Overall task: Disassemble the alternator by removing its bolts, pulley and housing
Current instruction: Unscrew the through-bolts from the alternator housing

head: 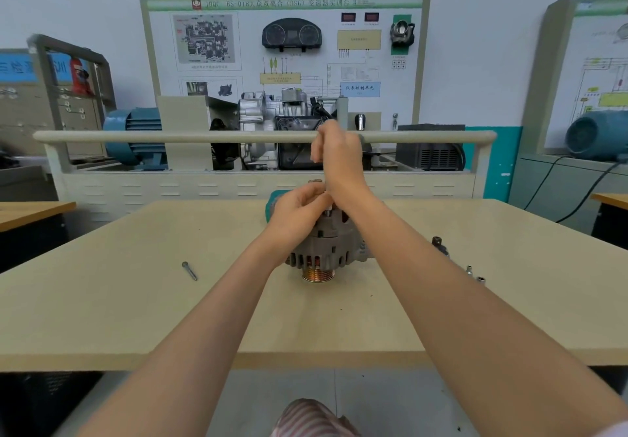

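1. My left hand (299, 210) rests on top of the alternator (328, 246), with the fingers curled and pinching a small part at its upper end. I cannot see clearly what this part is.
2. My right hand (338, 156) is raised above the alternator, fingers curled loosely together. Whether it holds something, I cannot tell.
3. The alternator stands in the middle of the table (136, 300), with its copper-coloured pulley (317, 274) facing toward me.
4. Just behind the alternator lies a teal tool (277, 198), mostly hidden by my left hand.
5. One loose bolt (189, 270) lies on the table to the left, well apart from the alternator.
6. To the right, near my right forearm, are a dark small part (437, 243) and two small sockets (475, 275).
7. The near edge of the table is below my forearms, and there is bare table between the alternator and that edge, also on the left side around the bolt.
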Tool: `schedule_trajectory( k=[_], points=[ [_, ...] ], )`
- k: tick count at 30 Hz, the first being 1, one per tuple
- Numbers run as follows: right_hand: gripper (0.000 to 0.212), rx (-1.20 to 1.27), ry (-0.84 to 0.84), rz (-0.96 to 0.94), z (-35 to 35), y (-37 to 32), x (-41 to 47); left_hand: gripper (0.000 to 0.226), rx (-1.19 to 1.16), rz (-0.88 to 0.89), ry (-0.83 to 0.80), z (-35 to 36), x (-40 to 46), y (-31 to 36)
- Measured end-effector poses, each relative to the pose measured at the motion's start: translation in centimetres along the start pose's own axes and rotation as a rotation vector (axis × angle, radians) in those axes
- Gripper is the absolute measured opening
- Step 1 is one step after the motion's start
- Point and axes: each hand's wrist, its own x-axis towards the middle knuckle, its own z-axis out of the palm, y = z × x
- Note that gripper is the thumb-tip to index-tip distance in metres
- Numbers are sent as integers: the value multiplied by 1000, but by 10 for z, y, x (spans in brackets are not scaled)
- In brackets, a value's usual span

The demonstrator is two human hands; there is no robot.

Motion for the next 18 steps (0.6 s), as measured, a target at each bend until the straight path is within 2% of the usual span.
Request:
schedule_trajectory(
  k=[3, 5, 7, 9, 11, 14, 15, 16, 18],
  points=[
    [61, 374, -144, 162, -9, -2, 12, 17, -21, 18, -19, -2, 0, 0],
    [65, 539, -200, 223, -12, -3, 16, 18, -33, 27, -34, -4, 0, -1],
    [67, 597, -202, 252, -12, -2, 16, 18, -50, 32, -47, -5, 0, -1],
    [67, 526, -150, 248, -9, 0, 14, 17, -77, 39, -37, -5, -1, -1],
    [57, 216, -51, 115, -5, 5, 6, 17, -69, 34, -16, -5, -1, -1],
    [23, -523, 121, -345, 3, 21, -14, 25, 3, -3, 55, -4, 0, -2],
    [16, -774, 190, -417, 5, 24, -18, 27, 28, -24, 83, -4, 0, -3],
    [19, -965, 250, -418, 7, 25, -20, 26, 49, -39, 97, -3, 1, -3],
    [27, -1094, 292, -391, 10, 24, -20, 20, 66, -52, 100, -2, 2, -3]
  ],
)
